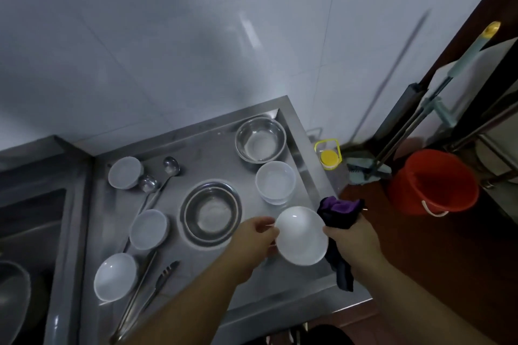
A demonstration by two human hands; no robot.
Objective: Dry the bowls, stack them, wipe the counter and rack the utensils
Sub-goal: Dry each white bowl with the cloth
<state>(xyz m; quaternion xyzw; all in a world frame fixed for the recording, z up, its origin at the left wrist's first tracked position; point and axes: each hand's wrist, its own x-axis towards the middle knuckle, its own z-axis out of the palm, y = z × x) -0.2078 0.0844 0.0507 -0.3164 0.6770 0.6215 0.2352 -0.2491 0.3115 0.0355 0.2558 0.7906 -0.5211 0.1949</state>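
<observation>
- Two hands on one white bowl [302, 235], held just above the front right part of the steel counter [213, 148].
- Left hand [253, 238]: fingers curled at the bowl's left rim, thumb on the near side of the rim; grip is on the edge only.
- Right hand [353, 235]: fist closed round a dark cloth [340, 214] with a purple inner face; knuckles touch the bowl's right rim. Cloth bunches above the fist, and a tail hangs below it past the counter's front edge.
- The bowl sits between the two hands, opening tilted toward the camera, inside looks glossy.
- Stack of white bowls [275, 181] just behind the held bowl, upright, near the counter's right edge.
- Steel bowl [260, 138] in the back right corner; second steel bowl [210, 213] mid-counter, just left of the left hand.
- Three more white bowls on the left side: back [125, 172], middle [148, 228], front [115, 276]. Whether they are upright or inverted is hard to tell.
- Two ladles [171, 166] lie between the back and middle bowls, handles running toward the front.
- Tongs [165, 277] lie at front left beside a long handle.
- Sink [30, 221] to the left of the counter.
- Floor to the right: red bucket [433, 180], mop [420, 120], yellow-capped jug [329, 158].
</observation>
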